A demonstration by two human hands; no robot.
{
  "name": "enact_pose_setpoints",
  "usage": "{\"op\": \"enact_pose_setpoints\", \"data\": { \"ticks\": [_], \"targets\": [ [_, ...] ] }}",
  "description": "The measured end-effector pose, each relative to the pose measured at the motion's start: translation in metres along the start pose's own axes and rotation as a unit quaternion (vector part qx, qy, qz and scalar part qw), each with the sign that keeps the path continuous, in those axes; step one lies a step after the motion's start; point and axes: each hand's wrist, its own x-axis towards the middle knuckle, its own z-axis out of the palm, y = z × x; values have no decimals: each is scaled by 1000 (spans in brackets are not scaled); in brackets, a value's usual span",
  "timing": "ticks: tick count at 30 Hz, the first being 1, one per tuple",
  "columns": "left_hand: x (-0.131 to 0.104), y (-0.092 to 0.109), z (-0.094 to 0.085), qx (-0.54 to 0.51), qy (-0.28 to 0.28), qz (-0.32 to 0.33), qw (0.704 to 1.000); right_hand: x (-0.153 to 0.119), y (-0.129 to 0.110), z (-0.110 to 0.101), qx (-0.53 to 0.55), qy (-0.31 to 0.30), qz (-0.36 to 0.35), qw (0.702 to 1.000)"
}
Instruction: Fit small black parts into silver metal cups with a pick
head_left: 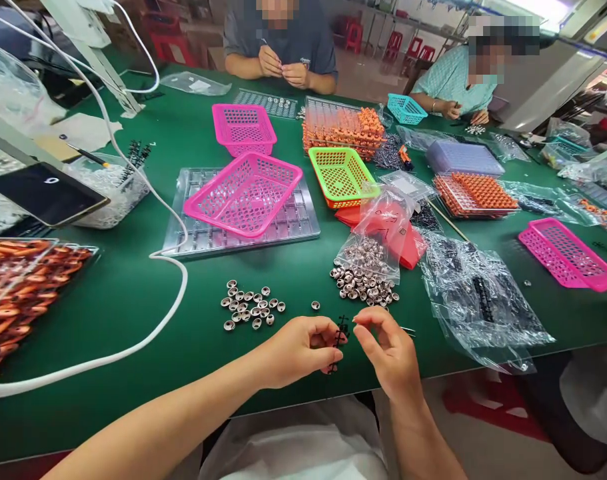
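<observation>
Beyond the far edge of a green tabletop [198, 320], two co-workers, one in a dark grey shirt [303, 47] and one in a pale teal top [453, 77], are sitting. Above the near edge, the left hand [306, 353] is grasping a thin, branched black strip [342, 330] between its fingers, holding it roughly upright. Just beside it, the right hand [393, 347] is curling thumb and forefinger close together; whether they are gripping something tiny, I cannot tell. Loose, round silvery metal cups [242, 307] are lying past the left hand, toward the tabletop's middle.
</observation>
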Motion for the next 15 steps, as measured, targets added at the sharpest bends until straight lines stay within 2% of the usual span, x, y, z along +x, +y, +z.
{"op": "enact_pose_setpoints", "data": {
  "ticks": [4, 6, 8, 10, 12, 15],
  "targets": [
    [-5, 0, 1, 53, -15, 7, 998, 9, -3, 6, 77, -48, 78, 993],
    [-8, 1, 0, 78, -10, 15, 997, 12, -6, 7, 104, -60, 94, 988],
    [-10, 3, -2, 93, 4, 35, 995, 14, -10, 6, 120, -44, 90, 988],
    [-12, 6, -5, 87, 18, 64, 994, 16, -15, 3, 127, 15, 58, 990],
    [-12, 9, -10, 65, 33, 90, 993, 19, -20, 0, 118, 110, 6, 987],
    [-10, 10, -17, 26, 77, 90, 993, 21, -25, -3, 47, 250, -107, 961]
  ]
}}
